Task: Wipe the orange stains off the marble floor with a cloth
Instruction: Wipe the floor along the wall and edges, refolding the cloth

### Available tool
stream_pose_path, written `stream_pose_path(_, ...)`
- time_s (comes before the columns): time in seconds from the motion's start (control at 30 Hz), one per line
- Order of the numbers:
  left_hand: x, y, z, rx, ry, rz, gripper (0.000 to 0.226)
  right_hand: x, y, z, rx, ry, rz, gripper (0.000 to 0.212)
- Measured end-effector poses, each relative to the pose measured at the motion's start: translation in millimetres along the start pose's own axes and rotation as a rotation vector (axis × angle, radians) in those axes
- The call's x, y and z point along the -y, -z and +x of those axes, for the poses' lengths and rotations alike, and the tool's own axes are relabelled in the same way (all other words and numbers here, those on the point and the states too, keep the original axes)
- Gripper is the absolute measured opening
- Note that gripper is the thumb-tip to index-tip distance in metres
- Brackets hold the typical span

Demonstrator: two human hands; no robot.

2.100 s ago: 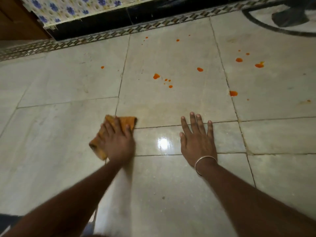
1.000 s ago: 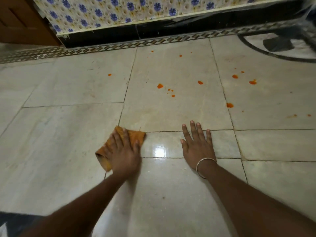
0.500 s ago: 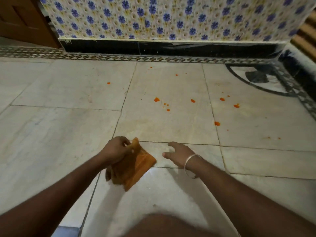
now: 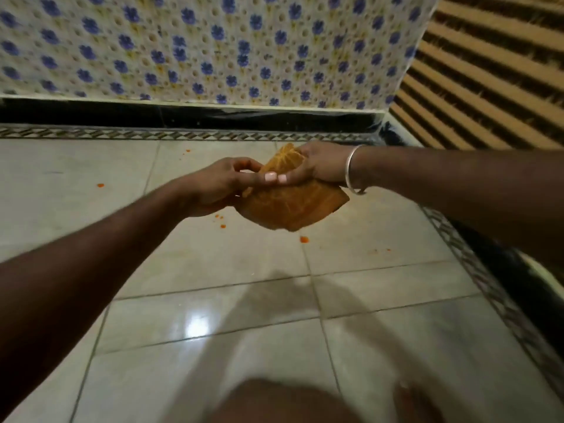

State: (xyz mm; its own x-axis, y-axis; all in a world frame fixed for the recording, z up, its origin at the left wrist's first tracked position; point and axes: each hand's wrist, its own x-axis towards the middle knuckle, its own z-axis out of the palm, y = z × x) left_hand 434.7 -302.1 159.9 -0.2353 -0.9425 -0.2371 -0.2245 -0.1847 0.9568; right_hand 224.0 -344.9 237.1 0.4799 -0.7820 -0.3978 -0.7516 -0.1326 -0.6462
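Head camera: the cloth (image 4: 293,209) is held above the marble floor (image 4: 76,166), gripped from above by the right hand (image 4: 311,166), its left edge pinched by the left hand (image 4: 216,186).

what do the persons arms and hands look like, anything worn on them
The left arm and right arm are bare as far as the view shows, with no sleeves. A thin silver bangle circles the right wrist. No rings or gloves show on the left hand or right hand. Two pale nails show where the hands meet; whose they are is unclear.
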Motion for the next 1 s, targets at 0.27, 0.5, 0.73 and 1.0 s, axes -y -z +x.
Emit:
stream_pose_path(0.27,-68,-34,73,0.085,-0.040,-0.128,0.047,-32,93,-20,-0.192,-0.029,0.267,0.034)
stream_pose_path(0.5,-72,-86,132,-0.038,0.107,-0.071,0.039,-149,93,12,-0.300,-0.044,0.520,0.048)
stream_pose_path(0.73,-16,-185,169,-0.142,0.234,-0.062,0.054,-263,58,36,-0.357,-0.089,0.784,0.039)
stream_pose_path(1.0,1,-211,215,-0.192,0.194,0.079,0.042,-371,64,42,-0.108,-0.139,1.015,0.046)
